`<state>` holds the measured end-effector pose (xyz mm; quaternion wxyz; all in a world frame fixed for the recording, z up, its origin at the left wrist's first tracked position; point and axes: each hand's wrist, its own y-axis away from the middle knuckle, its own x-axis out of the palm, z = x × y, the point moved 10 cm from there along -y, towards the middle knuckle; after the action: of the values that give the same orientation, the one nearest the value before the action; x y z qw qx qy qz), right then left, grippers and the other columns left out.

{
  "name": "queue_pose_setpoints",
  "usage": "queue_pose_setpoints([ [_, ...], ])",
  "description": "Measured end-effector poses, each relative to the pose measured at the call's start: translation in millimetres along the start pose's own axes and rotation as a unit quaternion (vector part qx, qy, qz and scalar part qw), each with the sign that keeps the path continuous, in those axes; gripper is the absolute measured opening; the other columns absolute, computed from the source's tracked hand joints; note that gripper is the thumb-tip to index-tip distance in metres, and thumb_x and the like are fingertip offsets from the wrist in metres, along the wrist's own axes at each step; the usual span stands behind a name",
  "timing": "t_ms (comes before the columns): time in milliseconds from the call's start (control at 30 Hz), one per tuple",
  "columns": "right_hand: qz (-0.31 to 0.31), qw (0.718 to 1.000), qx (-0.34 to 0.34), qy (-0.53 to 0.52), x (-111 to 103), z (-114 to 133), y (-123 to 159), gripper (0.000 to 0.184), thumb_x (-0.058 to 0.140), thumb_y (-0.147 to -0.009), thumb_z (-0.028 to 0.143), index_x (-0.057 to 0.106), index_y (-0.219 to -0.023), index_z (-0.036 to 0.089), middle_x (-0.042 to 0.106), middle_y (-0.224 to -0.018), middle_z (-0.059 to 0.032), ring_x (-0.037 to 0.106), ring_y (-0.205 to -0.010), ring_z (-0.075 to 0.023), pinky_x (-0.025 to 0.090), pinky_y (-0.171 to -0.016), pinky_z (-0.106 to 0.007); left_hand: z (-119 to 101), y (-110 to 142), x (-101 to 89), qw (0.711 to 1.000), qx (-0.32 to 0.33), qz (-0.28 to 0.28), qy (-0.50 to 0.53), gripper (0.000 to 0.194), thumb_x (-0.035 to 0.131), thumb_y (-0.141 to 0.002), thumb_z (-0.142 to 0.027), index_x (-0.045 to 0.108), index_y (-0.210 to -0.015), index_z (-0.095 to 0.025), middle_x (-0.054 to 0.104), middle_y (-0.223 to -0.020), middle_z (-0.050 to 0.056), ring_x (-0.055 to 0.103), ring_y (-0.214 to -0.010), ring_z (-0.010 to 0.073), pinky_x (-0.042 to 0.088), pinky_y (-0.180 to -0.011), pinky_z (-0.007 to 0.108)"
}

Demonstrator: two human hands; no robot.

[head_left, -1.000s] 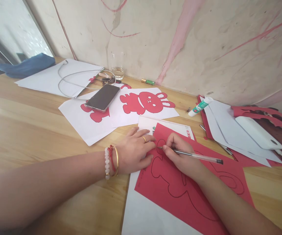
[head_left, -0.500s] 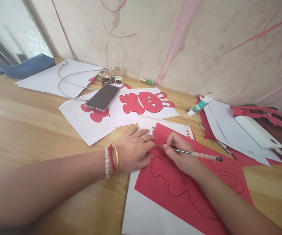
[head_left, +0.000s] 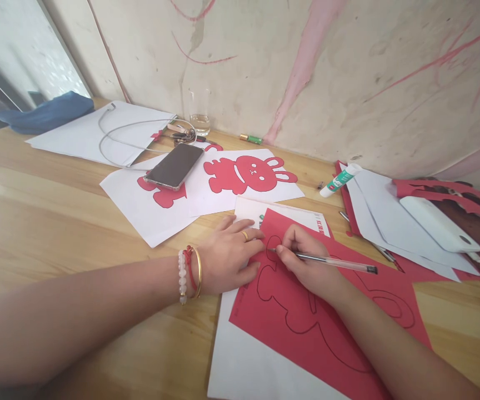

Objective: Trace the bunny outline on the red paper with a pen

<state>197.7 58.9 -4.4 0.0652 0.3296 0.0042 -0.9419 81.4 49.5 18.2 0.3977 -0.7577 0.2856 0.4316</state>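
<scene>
A right hand [head_left: 309, 262] gripped a clear ballpoint pen [head_left: 335, 262] over red paper [head_left: 306, 328], lower right of the frame.
The pen's tip met a drawn rabbit outline [head_left: 258, 286]. An open left hand [head_left: 228, 256] lay flat, pinning the sheet's edge. If the paper slid, the line could stray.

The right hand [head_left: 309, 266] around the pen [head_left: 335, 262] hides part of the black outline [head_left: 290, 314] on the red paper [head_left: 348, 322], whose near end runs off the bottom edge. The left forearm [head_left: 56, 328] blurs and is cut off at the left. The phone [head_left: 174, 165] covers part of a red rabbit shape [head_left: 163, 196]. Print on the white booklet [head_left: 281, 214] is too small to read. The keys [head_left: 181, 132] and small green object [head_left: 251, 139] are too small to make out, and a dark brown thing [head_left: 479, 239] is cut off at the right.
</scene>
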Motion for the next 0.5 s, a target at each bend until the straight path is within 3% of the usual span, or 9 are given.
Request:
queue_pose_setpoints([
  [500, 0.015, 1.0, -0.001, -0.001, 2.6, 0.9, -0.4, 0.02, 0.05, -0.085, 0.022, 0.037, -0.071, 0.023, 0.038, -0.06, 0.0066, 0.034, -0.054, -0.0116, 0.03, -0.049, -0.024, 0.4, 0.3, 0.8, 1.0, 0.002, -0.001, -0.003, 0.022, 0.051, -0.087, -0.026, 0.064, -0.104, -0.018, 0.064, -0.118, 0.007, 0.048, -0.122, 0.0292, 0.032, -0.103, 0.051],
])
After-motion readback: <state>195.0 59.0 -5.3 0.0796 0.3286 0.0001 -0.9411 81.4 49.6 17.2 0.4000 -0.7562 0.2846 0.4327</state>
